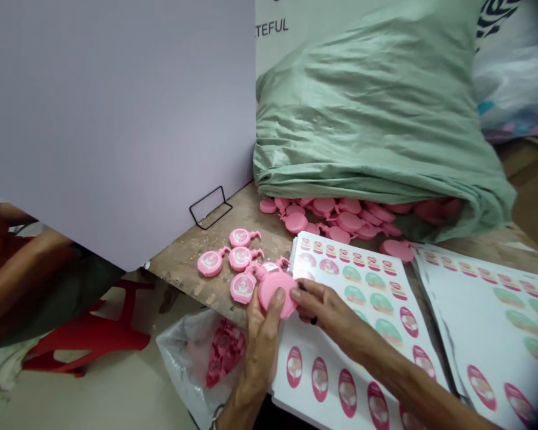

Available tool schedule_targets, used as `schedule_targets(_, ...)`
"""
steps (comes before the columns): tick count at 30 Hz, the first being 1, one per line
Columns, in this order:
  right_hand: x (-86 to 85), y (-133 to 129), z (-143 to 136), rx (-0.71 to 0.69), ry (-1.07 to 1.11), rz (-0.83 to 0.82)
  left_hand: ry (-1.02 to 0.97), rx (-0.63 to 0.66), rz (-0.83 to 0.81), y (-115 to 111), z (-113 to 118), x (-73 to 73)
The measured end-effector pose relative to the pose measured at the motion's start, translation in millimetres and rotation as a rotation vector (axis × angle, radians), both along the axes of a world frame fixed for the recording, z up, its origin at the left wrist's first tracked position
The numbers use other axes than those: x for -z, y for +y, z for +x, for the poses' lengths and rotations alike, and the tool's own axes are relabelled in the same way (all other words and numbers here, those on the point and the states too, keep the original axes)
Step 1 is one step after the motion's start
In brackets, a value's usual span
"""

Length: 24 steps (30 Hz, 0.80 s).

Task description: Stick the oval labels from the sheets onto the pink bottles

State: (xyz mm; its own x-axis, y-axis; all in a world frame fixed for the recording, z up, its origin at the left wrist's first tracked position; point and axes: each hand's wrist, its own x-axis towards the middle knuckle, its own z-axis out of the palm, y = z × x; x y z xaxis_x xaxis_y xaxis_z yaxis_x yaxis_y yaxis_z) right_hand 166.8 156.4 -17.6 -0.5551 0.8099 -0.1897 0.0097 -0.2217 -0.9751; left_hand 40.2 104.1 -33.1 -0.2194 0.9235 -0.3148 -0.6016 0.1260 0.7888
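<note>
My left hand (260,340) grips a pink round plastic case (271,292) with a small looped neck, its thumb across the plain face. At the right edge of this case, my right hand (325,304) pinches with thumb and fingers; something dark shows at its fingertips. Whether a sticker is between them cannot be made out. Just behind lie several similar pink cases (240,258) with round picture labels on their faces. Under my right forearm is a stack of sticker sheets (311,328) printed with round and oval labels.
A green sack (363,119) spills plain pink cases (349,222) at the back. Another sheet stack (457,322) lies right. A grey panel (116,119) on a wire stand (210,209) borders the left. Below are a clear bag (179,343) and red stool (94,343); a person's arm (27,272) shows left.
</note>
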Motion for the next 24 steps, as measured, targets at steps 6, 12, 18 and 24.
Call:
schedule_targets(6, -1.6, -1, 29, 0.118, -0.287, 0.135, -0.088, 0.131, -0.023, -3, -15, -1.5)
schedule_targets(12, 8.0, 16, 35, -0.045, 0.027, 0.070, -0.595, 0.602, -0.102, -4, -12, 3.7)
schedule_targets(18, 4.0, 16, 27, -0.175, -0.044, 0.121, -0.482, 0.715, -0.177, -17, -8, 5.2)
schedule_targets(24, -18.1, -4, 33, -0.017, -0.403, 0.310, 0.297, 0.558, -0.106, -33, -3, -17.8)
